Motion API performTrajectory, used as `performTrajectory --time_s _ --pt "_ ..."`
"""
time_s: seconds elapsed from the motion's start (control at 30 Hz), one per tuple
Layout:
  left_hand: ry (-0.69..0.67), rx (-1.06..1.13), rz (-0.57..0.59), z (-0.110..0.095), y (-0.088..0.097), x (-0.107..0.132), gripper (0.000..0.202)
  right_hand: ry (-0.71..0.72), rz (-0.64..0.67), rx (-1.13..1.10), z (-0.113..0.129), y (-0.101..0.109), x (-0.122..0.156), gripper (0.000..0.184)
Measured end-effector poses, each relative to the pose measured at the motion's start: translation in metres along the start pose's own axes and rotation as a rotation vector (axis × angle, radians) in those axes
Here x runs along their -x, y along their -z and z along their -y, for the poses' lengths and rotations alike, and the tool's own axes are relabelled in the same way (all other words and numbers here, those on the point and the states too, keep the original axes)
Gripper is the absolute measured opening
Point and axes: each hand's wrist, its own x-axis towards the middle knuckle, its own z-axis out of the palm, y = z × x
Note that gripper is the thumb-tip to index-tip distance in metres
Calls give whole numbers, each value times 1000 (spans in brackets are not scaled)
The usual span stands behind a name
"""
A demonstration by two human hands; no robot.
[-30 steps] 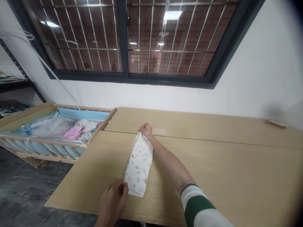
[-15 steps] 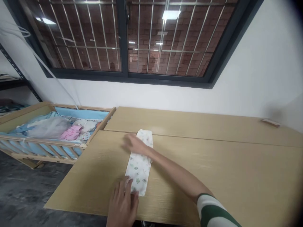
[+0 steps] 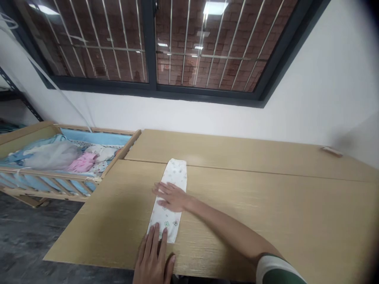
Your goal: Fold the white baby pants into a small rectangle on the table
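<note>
We have our right hand spread flat over the middle of the cloth, fingertips past its left edge, and our left hand laid out with fingers straight and thumb apart, fingertips on the cloth's near end. We count two hands, one cloth lying on one table, one crib left of it, and one two-paned window above.

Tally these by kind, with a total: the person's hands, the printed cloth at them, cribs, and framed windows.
Hands: 2 (left hand, right hand)
Printed cloth at the hands: 1
Wooden crib: 1
Framed window: 1
Total: 5
</note>
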Motion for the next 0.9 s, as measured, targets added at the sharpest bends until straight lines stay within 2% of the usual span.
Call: performTrajectory --time_s 0.17,0.27,0.37,0.5,0.6,0.7,0.8,0.9 --pt "-17 5 -17 4 -11 4 69 -194 -104 72 -80 19 -27 61" --pt "-17 23 -30 6 -16 7 70 -256 -143 92 -118 29 -39 61" --pt "-12 26 -25 5 -16 8 70 -252 -145 100 -141 36 -45 61" --pt "-36 -1 -20 2 -13 6 67 -207 -161 94 -152 42 -46 58" --pt "-87 -12 -20 -1 -10 1 61 -248 -186 114 -144 47 -48 58" --pt "-109 40 -22 -3 -6 -7 50 -302 -255 169 -116 51 -46 60" --pt "-106 113 -91 -3 -1 -10 40 -278 -335 190 -67 50 -27 57" --pt "-180 140 -82 0 3 -5 41 -226 -329 79 -7 44 17 34"
